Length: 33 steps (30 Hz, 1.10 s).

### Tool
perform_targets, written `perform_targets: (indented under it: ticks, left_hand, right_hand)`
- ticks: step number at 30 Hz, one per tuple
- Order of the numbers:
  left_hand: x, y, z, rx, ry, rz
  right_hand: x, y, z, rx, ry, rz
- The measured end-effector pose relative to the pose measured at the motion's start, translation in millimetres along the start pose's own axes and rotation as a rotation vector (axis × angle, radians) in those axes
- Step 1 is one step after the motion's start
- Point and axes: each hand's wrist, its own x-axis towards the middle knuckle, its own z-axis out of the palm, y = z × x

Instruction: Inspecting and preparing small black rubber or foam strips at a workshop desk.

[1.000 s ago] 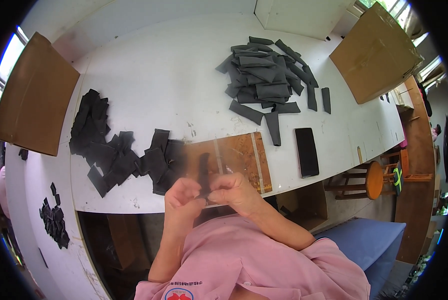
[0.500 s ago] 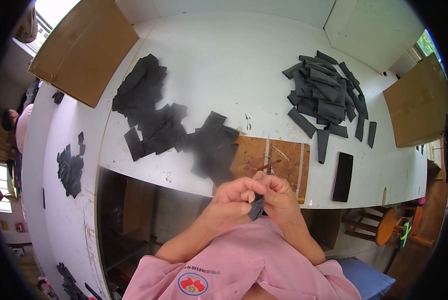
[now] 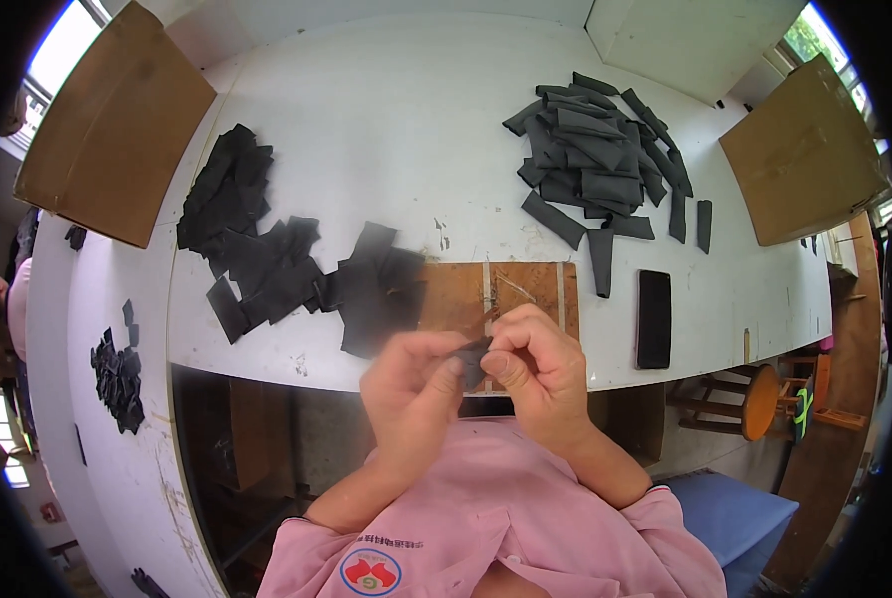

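Between my two hands, just above the table's front edge, is a small dark grey fabric piece (image 3: 474,365). My left hand (image 3: 406,387) pinches one side of it between thumb and fingers. The other side is gripped by the thumb and fingertips of my right hand (image 3: 541,374). Much of the fabric is hidden by the fingers. Beyond the hands lies a worn brown board (image 3: 456,284) with pale strips across it. Flat dark fabric pieces (image 3: 376,289) overlap the board's left side.
More flat dark pieces (image 3: 232,184) heap up at left; narrow folded or tubular dark pieces (image 3: 586,149) pile at right. A black phone (image 3: 653,319) lies near the front edge. Cardboard boxes (image 3: 117,130) (image 3: 800,149) stand on both sides. A wooden stool (image 3: 760,402) is below right.
My hands have moved up and away from my body, bringing the fabric piece from below my fingers to between my fingertips. The whole view has shifted, with table items appearing further left.
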Motion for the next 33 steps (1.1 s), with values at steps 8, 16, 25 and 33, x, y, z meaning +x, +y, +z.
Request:
perform_targets:
  ticks: [8, 16, 25, 33]
  left_hand:
    - [29, 29, 4, -1.076, -1.052, -0.323]
    - [53, -43, -20, -1.31, -0.266, -0.819]
    - [28, -20, 7, -0.116, -0.2, -0.151]
    - [43, -25, -6, 0.58, -0.137, 0.604]
  right_hand:
    - [35, -52, -26, 0.42, -0.297, 0.257]
    - [24, 56, -23, 0.747, -0.273, 0.708]
    - [40, 67, -19, 0.512, -0.422, 0.499]
    - [32, 66, -15, 0.359, -0.292, 0.509]
